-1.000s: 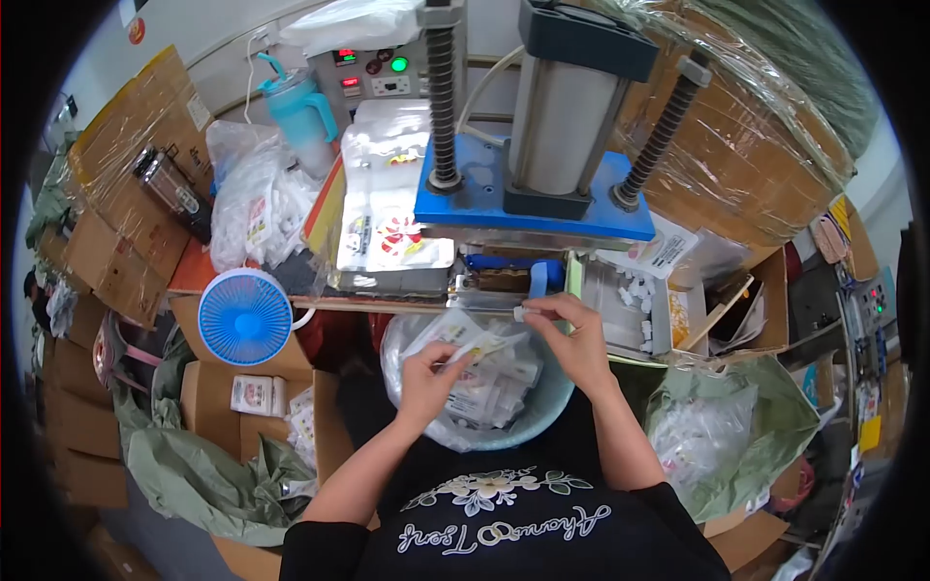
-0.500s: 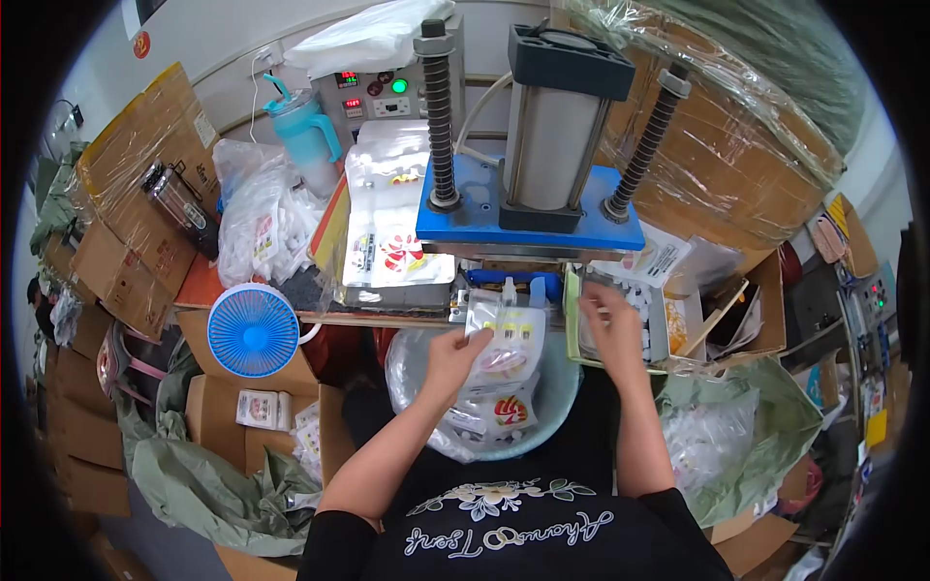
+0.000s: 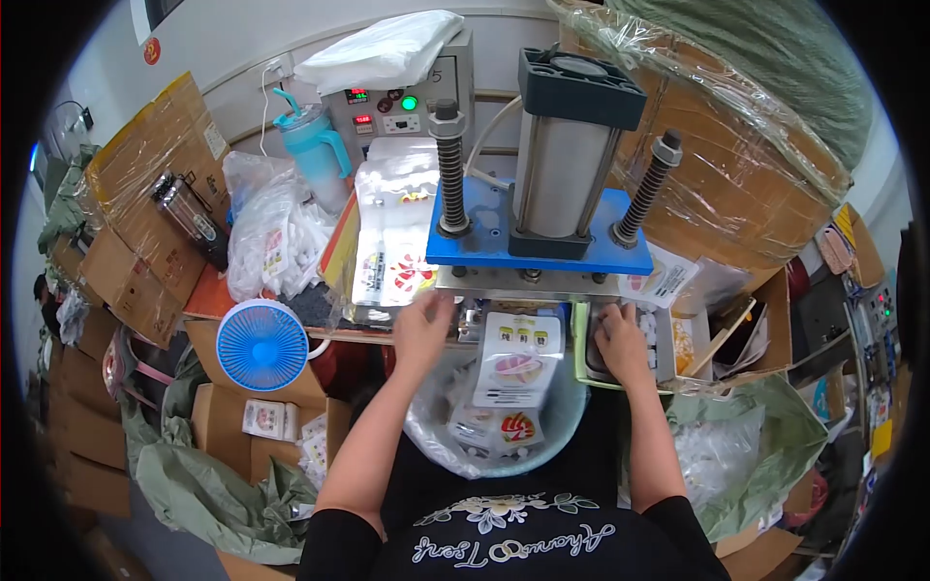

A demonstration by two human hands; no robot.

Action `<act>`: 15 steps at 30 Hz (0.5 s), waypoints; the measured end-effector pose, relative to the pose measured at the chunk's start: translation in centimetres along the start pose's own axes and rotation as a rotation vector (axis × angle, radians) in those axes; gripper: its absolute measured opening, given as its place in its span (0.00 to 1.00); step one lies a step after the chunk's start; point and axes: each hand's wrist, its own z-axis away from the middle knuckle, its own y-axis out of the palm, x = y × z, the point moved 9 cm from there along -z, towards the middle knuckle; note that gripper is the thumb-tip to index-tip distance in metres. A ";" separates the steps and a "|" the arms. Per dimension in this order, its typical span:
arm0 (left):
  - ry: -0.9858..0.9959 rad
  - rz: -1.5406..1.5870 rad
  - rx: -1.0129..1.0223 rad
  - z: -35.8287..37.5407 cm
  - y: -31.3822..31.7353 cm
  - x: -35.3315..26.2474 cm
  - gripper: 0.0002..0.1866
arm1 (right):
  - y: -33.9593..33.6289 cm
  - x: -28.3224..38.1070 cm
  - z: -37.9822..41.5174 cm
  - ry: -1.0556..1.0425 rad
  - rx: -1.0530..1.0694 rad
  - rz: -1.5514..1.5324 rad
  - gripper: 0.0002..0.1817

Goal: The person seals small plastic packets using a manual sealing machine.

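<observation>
A white printed spout pouch [image 3: 518, 358] hangs below the blue press plate [image 3: 538, 247], with its top under the plate. My left hand [image 3: 423, 329] lies left of it, fingers spread against the front edge of a stack of pouches [image 3: 392, 266] on the bench. My right hand [image 3: 620, 344] reaches down into a green-edged tray [image 3: 579, 353] of small white caps [image 3: 647, 329]. Its fingertips are curled among the caps and hidden. Below both hands, a blue basin [image 3: 567, 426] lined with a clear bag holds several pouches [image 3: 504, 426].
The press cylinder [image 3: 552, 174] and two spring posts rise over the plate, with a control box [image 3: 387, 102] behind. A blue fan [image 3: 262, 344], a teal cup [image 3: 315, 150] and a bag of white parts [image 3: 276, 242] stand left. Cardboard boxes and green sacks crowd both sides.
My left hand set the pouch under the press, let go and moved left to the pouch stack. My right hand went right into the cap tray. The press springs look shorter.
</observation>
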 end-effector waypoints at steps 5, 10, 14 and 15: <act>0.445 -0.528 -0.149 2.2 -0.8 2.4 0.38 | 1.3 -4.7 -0.9 0.046 -0.061 -0.361 0.07; 0.395 -0.505 -0.226 4.1 -4.5 2.8 0.21 | 3.6 -6.3 0.5 0.614 0.256 -1.845 0.09; 0.372 -0.190 -0.296 4.9 -7.0 -0.4 0.08 | 3.9 -8.6 1.2 0.730 0.120 -1.939 0.07; 0.245 0.219 -0.145 6.2 -5.9 -1.8 0.06 | 1.9 -6.4 1.6 0.523 0.148 -1.727 0.10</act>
